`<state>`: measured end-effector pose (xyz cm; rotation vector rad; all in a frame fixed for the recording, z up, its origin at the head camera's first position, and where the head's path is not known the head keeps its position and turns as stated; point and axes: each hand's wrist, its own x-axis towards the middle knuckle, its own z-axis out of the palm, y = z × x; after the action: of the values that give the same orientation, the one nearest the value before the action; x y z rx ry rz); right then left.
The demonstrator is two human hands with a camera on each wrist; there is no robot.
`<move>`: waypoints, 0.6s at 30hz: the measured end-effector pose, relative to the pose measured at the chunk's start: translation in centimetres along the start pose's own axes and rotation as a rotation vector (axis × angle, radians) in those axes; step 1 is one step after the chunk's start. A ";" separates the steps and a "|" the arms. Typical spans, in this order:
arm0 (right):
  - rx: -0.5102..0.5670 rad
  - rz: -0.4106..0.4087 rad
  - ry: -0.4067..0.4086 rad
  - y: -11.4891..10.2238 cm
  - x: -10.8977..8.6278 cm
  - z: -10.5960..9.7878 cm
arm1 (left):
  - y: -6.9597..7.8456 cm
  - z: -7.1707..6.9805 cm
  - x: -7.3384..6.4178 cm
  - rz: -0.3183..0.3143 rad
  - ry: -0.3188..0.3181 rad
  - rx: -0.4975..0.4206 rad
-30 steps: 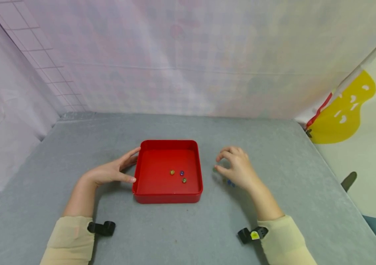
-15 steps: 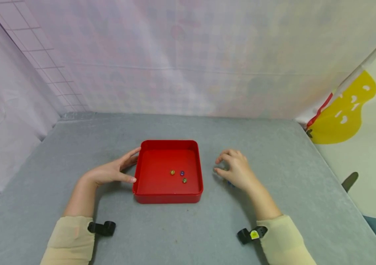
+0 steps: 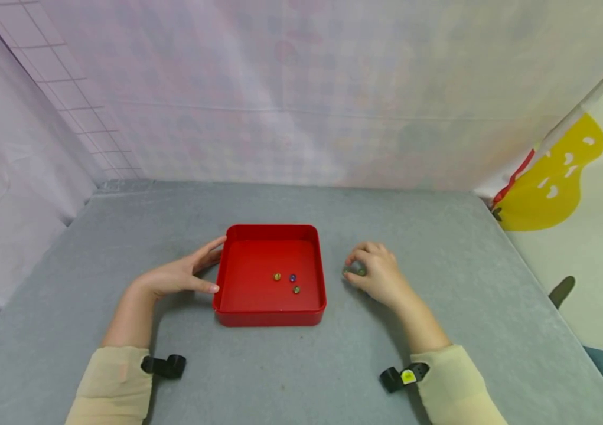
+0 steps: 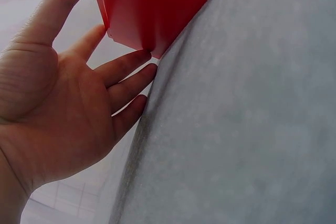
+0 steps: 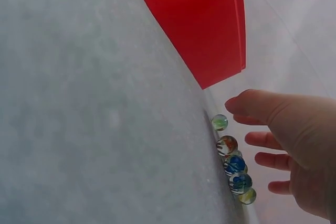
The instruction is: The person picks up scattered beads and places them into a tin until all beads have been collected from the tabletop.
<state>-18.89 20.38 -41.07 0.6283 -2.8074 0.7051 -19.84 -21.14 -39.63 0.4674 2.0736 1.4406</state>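
A square red tray point(image 3: 269, 319) stands mid-table, with a yellowish marble point(image 3: 277, 276), a blue marble point(image 3: 293, 277) and a green marble point(image 3: 296, 290) on its floor. My left hand point(image 3: 181, 275) rests against the tray's left side, thumb and fingers spread. To the right of the tray, my right hand point(image 3: 378, 274) hovers low with thumb and forefinger apart. In the right wrist view, a green marble point(image 5: 220, 122) lies just below the thumb tip. Behind it several more glass marbles cluster, among them a blue one point(image 5: 234, 164) and a brown-and-white one point(image 5: 227, 146).
The grey table point(image 3: 301, 372) extends around the tray. A pale curtain point(image 3: 301, 118) hangs along its back edge, and a white sheet with a yellow printed shape point(image 3: 556, 183) hangs at the right. A black wrist camera point(image 3: 165, 366) sits on the left wrist.
My right hand's thumb and forefinger have come a little closer together near the marbles. The hand now covers the blue marbles in the head view. Left hand and tray stay put.
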 end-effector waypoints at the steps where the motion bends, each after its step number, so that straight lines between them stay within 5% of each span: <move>1: -0.001 0.002 -0.001 0.0 0.0 0.0 | 0.0 0.0 0.0 -0.003 0.001 -0.003; 18: -0.025 0.001 -0.012 -0.1 -0.1 0.2 | -0.3 -0.2 0.0 0.011 -0.020 -0.017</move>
<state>-18.72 20.22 -41.23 0.6294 -2.8234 0.6670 -19.94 -21.35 -39.88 0.4858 2.0443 1.4534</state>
